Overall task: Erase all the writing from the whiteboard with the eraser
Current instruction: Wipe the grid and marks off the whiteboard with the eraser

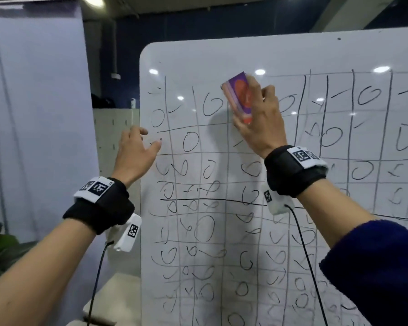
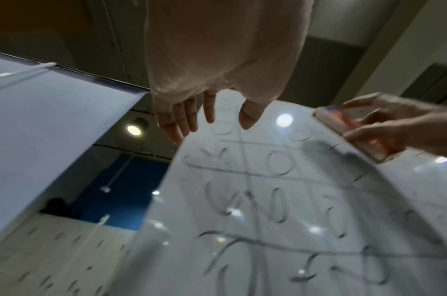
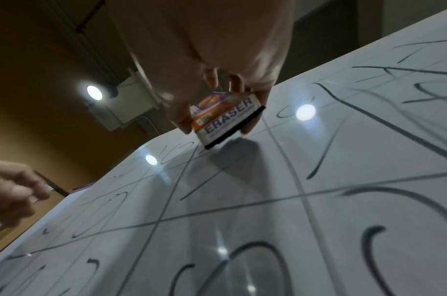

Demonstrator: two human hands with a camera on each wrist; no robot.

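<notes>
Now | right hand (image 1: 260, 121) gripping eraser (image 1: 239, 97), felt pressed to whiteboard (image 1: 222, 57) near top of grid | left hand (image 1: 134, 151) at board's left edge, fingers loosely spread (holding nothing) | behind: lilac screen (image 1: 33, 114), pale cabinet (image 1: 116, 137), ceiling lamp (image 1: 93, 1).

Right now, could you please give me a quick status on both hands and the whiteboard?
Right hand grips eraser, pad on whiteboard near top. Left hand open at board's left edge. Grid and marks almost all unerased. Nothing blocking.
</notes>
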